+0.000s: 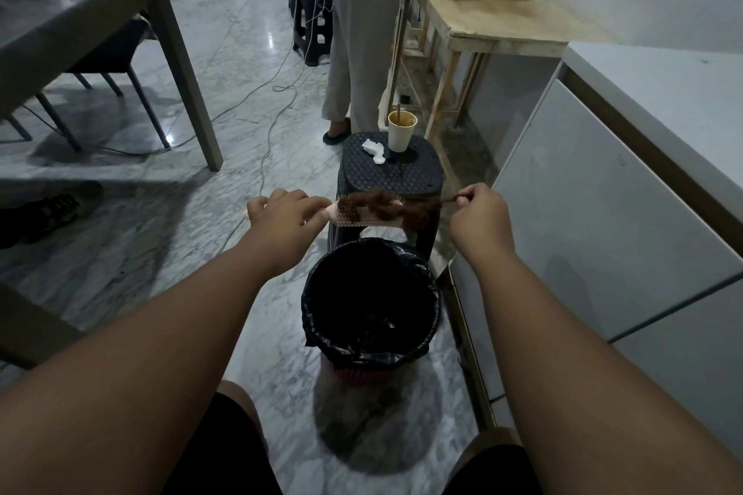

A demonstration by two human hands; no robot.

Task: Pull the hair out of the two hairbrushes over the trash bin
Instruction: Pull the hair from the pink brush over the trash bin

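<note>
A pink hairbrush (354,218) hangs level in the air above and a little beyond the trash bin (372,358), bristles toward me. My left hand (283,215) is closed around its handle. A clump of brown hair (392,207) covers the bristles and stretches out to the right. My right hand (478,209) pinches the far end of that clump between thumb and fingers. The bin is round, lined with a black bag, and holds some dark hair at the bottom. A second hairbrush is not in sight.
A black plastic stool (392,173) behind the bin carries a paper cup (401,131) and a crumpled tissue (374,151). A person's legs (358,32) stand beyond it. A white cabinet (603,213) is at the right, a grey table (80,24) at the left, cables on the floor.
</note>
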